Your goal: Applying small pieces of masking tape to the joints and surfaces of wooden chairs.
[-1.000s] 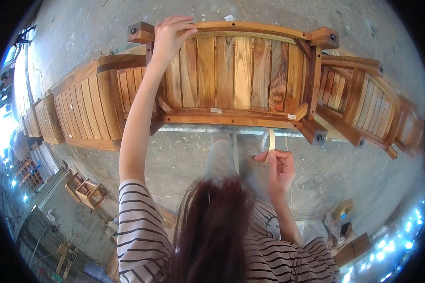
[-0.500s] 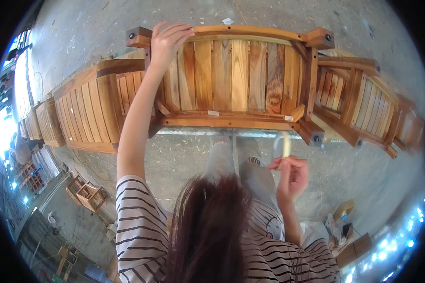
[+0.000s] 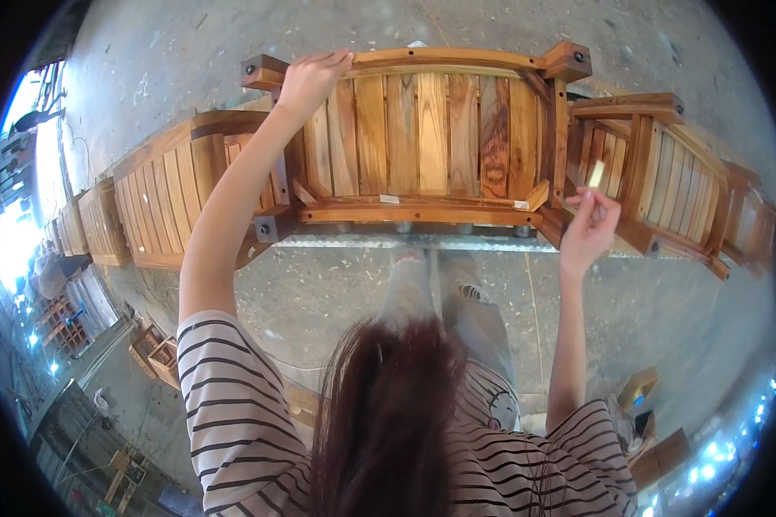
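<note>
A slatted wooden piece of furniture [image 3: 418,129], perhaps a bench or low table, stands before me with its underside and dark-tipped leg ends up. My left hand [image 3: 313,79] grips its far rail near the far left leg, fingers curled over the wood. Beside the near right corner is my right hand [image 3: 590,226], raised and pinching a small pale strip [image 3: 597,174] between thumb and fingers. The strip points up and away; its material cannot be made out. Small white labels [image 3: 389,199] stick to the near rail.
Similar slatted pieces [image 3: 159,194] line up to the left, and more [image 3: 664,185] to the right. Wood bits litter the concrete floor [image 3: 345,289]. A small wooden frame [image 3: 157,353] lies at lower left; cardboard boxes [image 3: 660,457] sit at lower right.
My right hand has moved up and to the right with the pale strip, from in front of the piece to its right corner. The furniture has shifted slightly under my left hand, which stays on the rail.
</note>
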`<state>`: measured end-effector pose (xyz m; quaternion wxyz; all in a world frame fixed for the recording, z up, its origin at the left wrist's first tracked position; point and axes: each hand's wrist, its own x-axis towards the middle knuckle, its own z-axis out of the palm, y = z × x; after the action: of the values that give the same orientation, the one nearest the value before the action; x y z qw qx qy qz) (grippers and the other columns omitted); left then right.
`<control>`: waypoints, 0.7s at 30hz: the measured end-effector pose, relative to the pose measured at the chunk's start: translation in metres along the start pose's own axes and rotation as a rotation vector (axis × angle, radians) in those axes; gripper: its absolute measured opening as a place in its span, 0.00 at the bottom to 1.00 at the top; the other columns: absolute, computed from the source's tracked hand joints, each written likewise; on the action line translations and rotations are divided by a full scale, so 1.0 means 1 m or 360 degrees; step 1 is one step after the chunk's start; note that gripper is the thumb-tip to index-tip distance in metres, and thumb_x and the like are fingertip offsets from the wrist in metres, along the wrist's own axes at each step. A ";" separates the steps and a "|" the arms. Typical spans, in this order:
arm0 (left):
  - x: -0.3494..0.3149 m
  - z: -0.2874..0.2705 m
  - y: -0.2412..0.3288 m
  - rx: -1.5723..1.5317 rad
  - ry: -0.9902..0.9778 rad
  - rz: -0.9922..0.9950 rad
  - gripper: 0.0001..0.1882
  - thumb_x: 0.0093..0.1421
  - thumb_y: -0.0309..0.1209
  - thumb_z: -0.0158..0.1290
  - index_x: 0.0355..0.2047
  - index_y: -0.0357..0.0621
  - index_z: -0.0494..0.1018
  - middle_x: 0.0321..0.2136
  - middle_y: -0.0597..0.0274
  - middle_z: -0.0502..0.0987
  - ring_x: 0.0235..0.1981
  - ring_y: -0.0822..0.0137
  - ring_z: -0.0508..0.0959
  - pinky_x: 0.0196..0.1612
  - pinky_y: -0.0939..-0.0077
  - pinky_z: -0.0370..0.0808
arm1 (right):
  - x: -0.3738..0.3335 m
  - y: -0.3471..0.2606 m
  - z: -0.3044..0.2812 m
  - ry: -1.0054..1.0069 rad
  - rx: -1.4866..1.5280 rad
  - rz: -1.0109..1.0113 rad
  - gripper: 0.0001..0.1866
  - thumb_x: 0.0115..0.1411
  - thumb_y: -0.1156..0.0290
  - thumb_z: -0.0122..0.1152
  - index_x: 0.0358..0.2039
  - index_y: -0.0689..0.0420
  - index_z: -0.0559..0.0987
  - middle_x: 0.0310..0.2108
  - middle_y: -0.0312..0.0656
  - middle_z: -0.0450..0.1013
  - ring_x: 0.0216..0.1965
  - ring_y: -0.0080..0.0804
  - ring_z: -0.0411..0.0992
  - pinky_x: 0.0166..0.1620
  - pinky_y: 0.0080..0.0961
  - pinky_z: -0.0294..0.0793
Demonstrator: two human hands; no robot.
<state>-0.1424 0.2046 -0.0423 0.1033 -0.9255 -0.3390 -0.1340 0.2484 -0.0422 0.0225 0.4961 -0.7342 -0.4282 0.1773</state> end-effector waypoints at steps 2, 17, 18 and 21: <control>0.001 0.001 0.002 -0.0014 -0.0082 -0.0059 0.12 0.59 0.32 0.51 0.43 0.46 0.77 0.40 0.66 0.80 0.38 0.63 0.81 0.37 0.68 0.78 | 0.000 0.002 0.003 -0.0033 -0.0024 0.0011 0.04 0.66 0.79 0.51 0.39 0.66 0.70 0.34 0.45 0.76 0.30 0.24 0.76 0.36 0.21 0.75; 0.041 -0.063 0.192 -0.1424 -0.0211 -0.0749 0.06 0.54 0.35 0.60 0.29 0.49 0.83 0.33 0.59 0.82 0.37 0.58 0.81 0.42 0.66 0.76 | -0.003 0.014 0.002 0.0180 0.0064 -0.0088 0.05 0.65 0.79 0.53 0.39 0.66 0.70 0.32 0.48 0.76 0.27 0.26 0.76 0.35 0.21 0.75; 0.041 -0.062 0.226 -0.1491 -0.0268 -0.0795 0.06 0.54 0.36 0.60 0.28 0.49 0.83 0.30 0.61 0.82 0.35 0.59 0.81 0.42 0.63 0.73 | -0.003 0.013 0.003 0.0179 0.0085 -0.0086 0.04 0.65 0.79 0.53 0.39 0.66 0.70 0.32 0.48 0.76 0.27 0.27 0.77 0.36 0.22 0.75; 0.049 -0.052 0.295 -0.1286 -0.0269 -0.0907 0.06 0.52 0.35 0.63 0.25 0.48 0.84 0.29 0.60 0.83 0.34 0.61 0.80 0.43 0.58 0.65 | -0.004 0.011 0.002 0.0166 0.0056 -0.0084 0.04 0.65 0.79 0.53 0.39 0.66 0.71 0.32 0.48 0.76 0.28 0.27 0.77 0.36 0.22 0.75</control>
<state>0.0775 -0.0023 -0.0074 -0.3320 -0.7698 -0.5064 -0.2019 0.2501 -0.0456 0.0118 0.5352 -0.7220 -0.4178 0.1332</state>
